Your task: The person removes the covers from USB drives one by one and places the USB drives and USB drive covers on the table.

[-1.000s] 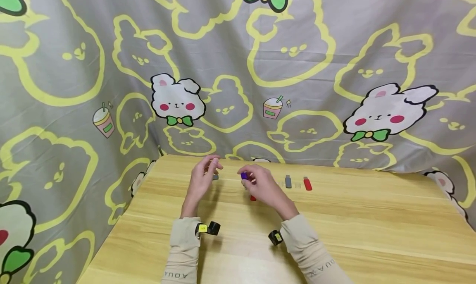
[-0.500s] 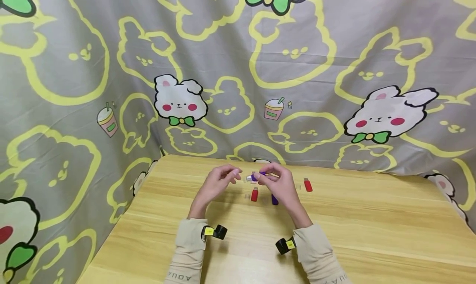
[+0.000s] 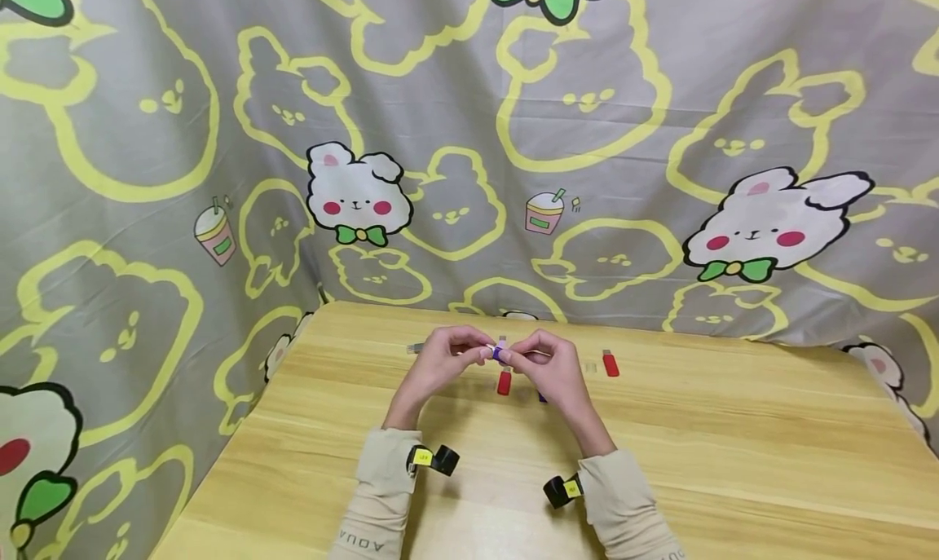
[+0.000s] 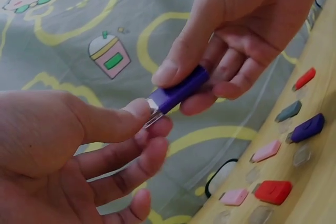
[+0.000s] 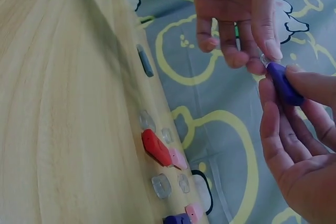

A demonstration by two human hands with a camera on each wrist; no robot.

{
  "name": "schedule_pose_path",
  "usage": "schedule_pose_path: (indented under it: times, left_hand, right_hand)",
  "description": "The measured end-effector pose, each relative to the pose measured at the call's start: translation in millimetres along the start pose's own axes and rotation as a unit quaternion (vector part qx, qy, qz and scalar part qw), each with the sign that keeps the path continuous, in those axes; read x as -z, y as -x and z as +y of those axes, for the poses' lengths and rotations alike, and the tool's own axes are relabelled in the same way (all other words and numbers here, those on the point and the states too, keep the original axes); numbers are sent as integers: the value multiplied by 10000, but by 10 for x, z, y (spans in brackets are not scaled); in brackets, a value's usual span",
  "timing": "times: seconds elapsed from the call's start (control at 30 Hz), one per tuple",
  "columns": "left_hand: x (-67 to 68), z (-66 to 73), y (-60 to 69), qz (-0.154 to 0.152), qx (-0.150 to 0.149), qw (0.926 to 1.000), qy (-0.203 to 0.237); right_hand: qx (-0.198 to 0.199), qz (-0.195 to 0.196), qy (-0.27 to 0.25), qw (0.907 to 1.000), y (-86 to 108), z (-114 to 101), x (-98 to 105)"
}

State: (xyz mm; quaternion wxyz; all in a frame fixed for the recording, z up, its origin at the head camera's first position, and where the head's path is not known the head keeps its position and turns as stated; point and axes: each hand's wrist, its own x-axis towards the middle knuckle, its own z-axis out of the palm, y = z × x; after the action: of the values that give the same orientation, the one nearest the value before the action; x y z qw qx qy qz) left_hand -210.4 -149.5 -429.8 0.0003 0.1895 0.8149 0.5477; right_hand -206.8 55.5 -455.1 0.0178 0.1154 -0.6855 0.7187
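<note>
Both hands meet above the table around one purple USB flash drive (image 4: 181, 90). My right hand (image 3: 548, 363) pinches its purple body between thumb and fingers. At the metal plug end, my left hand (image 3: 440, 363) pinches a small clear cap (image 5: 264, 60) between thumb and forefinger, its other fingers spread loosely. How far the cap sits over the plug is hidden by the fingertips. Below the hands lie a red flash drive (image 3: 504, 382) and, partly behind the right hand, a second purple flash drive (image 4: 307, 128).
Two pink flash drives (image 4: 266, 151) (image 4: 233, 196) and several loose clear caps (image 5: 161, 186) lie nearby on the wooden table (image 3: 734, 429). To the right is another red drive (image 3: 610, 363); a grey one (image 5: 145, 60) lies left. A patterned curtain (image 3: 455, 95) hangs behind.
My left hand has moved right, from apart to meeting the right hand at the flash drive's plug end. The right hand has turned the drive so its plug points left.
</note>
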Motion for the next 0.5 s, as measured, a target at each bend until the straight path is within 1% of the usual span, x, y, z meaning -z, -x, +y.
schedule_pose_path:
  times: [0.07,0.13,0.23,0.37,0.5]
  left_hand:
    - [-25,10,-12,84,4,9999,-79]
    - [-47,18,-22,144,3,9998,-167]
    - [-71,23,-33,166,-31,9993,-321]
    - [-94,14,-35,133,-78,9985,-523]
    - [-104,-10,-19,101,55,9981,-608]
  right_hand:
    - [-21,-73,39,10000,7,-3,1]
    - [-15,-151,188,9997,12,-7,4]
    - [114,-262,644,9975,14,-4,13]
    - [204,-550,1177,9913,36,3,40]
    - [299,-880,1517,9840,64,39,65]
